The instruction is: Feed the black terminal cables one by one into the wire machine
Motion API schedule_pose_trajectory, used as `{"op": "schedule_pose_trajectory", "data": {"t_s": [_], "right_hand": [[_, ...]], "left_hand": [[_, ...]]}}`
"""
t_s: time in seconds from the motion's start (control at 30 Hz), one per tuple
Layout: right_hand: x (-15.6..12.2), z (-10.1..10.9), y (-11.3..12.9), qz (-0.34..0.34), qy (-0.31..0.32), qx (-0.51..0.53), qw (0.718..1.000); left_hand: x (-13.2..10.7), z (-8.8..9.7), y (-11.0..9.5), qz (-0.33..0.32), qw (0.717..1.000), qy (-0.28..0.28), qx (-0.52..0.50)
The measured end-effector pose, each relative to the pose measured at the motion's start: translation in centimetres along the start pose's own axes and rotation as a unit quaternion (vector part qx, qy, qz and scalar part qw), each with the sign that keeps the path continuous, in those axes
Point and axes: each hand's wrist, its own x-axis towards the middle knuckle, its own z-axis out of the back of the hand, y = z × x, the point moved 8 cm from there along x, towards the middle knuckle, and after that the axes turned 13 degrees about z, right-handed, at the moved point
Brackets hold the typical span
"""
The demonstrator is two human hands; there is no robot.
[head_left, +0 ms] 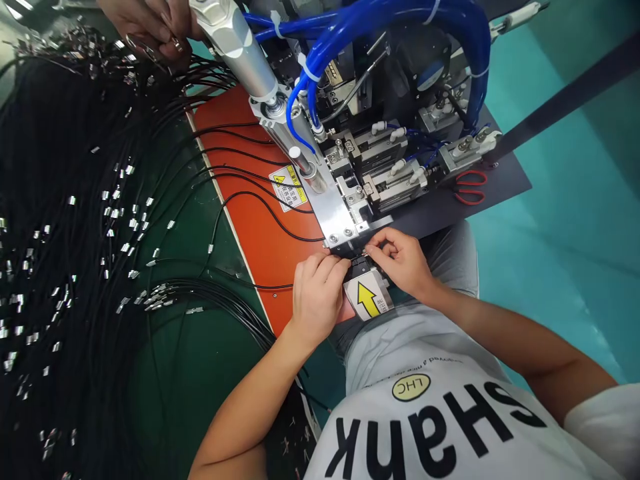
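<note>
My left hand [320,293] is closed at the near end of the machine's feed block, fingertips pressed down at its left side. A thin black cable [273,287] runs from the left into this hand; the part inside the fingers is hidden. Opposite it, my right hand [403,263] pinches with thumb and forefinger at the block's right side, and whatever is between them is too small to make out. Between both hands lies a white label with a yellow arrow [367,299]. Just beyond my fingertips is the metal plate [333,217] of the pneumatic machine.
Several black cables [245,193] cross the orange board [250,240] into the machine. A large heap of black cables with metal ends [65,200] covers the left side. Red-handled scissors [470,187] lie at right. Another person's hands [155,30] hold small metal pieces at top left.
</note>
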Motion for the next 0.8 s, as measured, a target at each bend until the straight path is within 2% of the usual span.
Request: {"op": "schedule_pose_trajectory", "data": {"t_s": [0.13, 0.2, 0.27, 0.33, 0.4, 0.47, 0.53, 0.67, 0.8], "right_hand": [[-0.1, -1.2, -2.6, -0.106, 0.018, 0.114, 0.988], [-0.1, -1.7, -3.4, -0.150, 0.040, 0.172, 0.973], [-0.1, -1.8, -3.5, -0.165, 0.071, 0.184, 0.966], [-0.2, -0.7, -2.4, -0.119, 0.079, 0.125, 0.982], [-0.4, 0.7, -0.5, -0.021, 0.071, 0.028, 0.997], [-0.9, 1.4, 1.1, 0.061, 0.076, -0.049, 0.994], [-1.3, 1.5, 1.4, 0.078, 0.079, -0.078, 0.991], [-0.7, 0.6, -1.0, -0.015, 0.059, 0.023, 0.998], [-0.1, -1.0, -3.3, -0.096, 0.049, 0.119, 0.987]], "left_hand": [[-0.3, -0.3, 0.2, 0.024, 1.000, 0.003, 0.007], [-0.4, -0.5, 0.4, 0.042, 0.999, 0.015, -0.032], [-0.5, -0.7, 0.7, 0.059, 0.995, 0.027, -0.081], [-0.6, -0.9, 0.9, 0.069, 0.991, 0.038, -0.112], [-0.5, -1.0, 1.0, 0.071, 0.989, 0.046, -0.121], [-0.4, -1.1, 1.0, 0.076, 0.989, 0.048, -0.119], [-0.3, -0.9, 1.0, 0.082, 0.988, 0.048, -0.118], [-1.0, -0.2, 1.4, 0.095, 0.988, 0.061, -0.104], [-3.5, 0.8, 2.2, 0.085, 0.996, 0.026, -0.029]]}}
